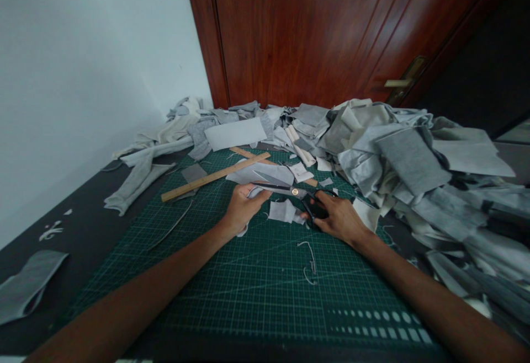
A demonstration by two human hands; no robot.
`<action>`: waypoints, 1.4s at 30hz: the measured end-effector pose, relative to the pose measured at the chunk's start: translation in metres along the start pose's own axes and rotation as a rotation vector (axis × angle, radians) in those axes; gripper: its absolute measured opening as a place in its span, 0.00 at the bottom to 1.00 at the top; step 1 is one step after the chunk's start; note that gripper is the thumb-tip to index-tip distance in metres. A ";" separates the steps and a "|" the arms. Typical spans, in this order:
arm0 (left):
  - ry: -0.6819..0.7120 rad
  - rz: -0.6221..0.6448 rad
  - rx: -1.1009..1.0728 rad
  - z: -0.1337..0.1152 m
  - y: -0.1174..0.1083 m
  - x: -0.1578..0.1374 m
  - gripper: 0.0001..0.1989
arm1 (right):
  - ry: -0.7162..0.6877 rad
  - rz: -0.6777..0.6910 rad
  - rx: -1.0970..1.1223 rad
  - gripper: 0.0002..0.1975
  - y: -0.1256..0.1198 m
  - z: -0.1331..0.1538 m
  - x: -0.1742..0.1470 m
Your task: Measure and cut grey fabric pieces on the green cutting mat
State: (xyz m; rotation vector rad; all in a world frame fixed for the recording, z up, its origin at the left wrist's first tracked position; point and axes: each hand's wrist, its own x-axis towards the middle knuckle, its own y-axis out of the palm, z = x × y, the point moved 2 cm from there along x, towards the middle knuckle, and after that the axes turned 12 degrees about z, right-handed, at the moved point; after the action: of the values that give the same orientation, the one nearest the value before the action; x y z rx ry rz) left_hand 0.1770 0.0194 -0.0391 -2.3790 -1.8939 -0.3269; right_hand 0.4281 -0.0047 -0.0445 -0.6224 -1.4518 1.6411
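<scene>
My right hand (333, 215) grips the black handles of a pair of scissors (295, 191), whose blades stand apart and point left. Between the thumb and fingers of my left hand (245, 207), a piece of light grey fabric (243, 231) is pinched, mostly hidden by the hand. The lower blade reaches that hand's fingertips; whether it touches the fabric I cannot tell. Just behind the blades lies a pale grey piece of cloth (265, 172). A small light scrap (282, 211) rests on the green cutting mat (248, 286) below the scissors.
Two wooden rulers cross behind my hands, the nearer ruler (207, 177) slanting left. A large heap of grey and cream fabric (414, 159) fills the right and back. Loose threads (310, 263) lie on the mat. A folded grey cloth (31, 283) sits at far left.
</scene>
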 end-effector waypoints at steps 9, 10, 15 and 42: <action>-0.001 0.011 0.019 0.002 0.000 0.000 0.14 | 0.032 0.040 0.032 0.11 -0.005 0.006 0.001; -0.002 0.012 0.018 0.001 0.000 0.000 0.13 | 0.038 0.042 0.029 0.11 -0.006 0.006 0.001; -0.044 0.018 0.015 0.001 0.000 0.000 0.15 | 0.057 0.038 -0.002 0.11 -0.006 0.007 0.002; -0.011 -0.001 0.066 0.004 -0.002 -0.001 0.16 | 0.008 0.026 -0.008 0.10 -0.007 0.003 0.001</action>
State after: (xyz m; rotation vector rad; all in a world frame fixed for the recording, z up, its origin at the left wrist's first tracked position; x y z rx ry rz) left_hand 0.1749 0.0194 -0.0431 -2.3424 -1.8799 -0.2479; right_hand 0.4271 -0.0056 -0.0375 -0.6535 -1.4506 1.6519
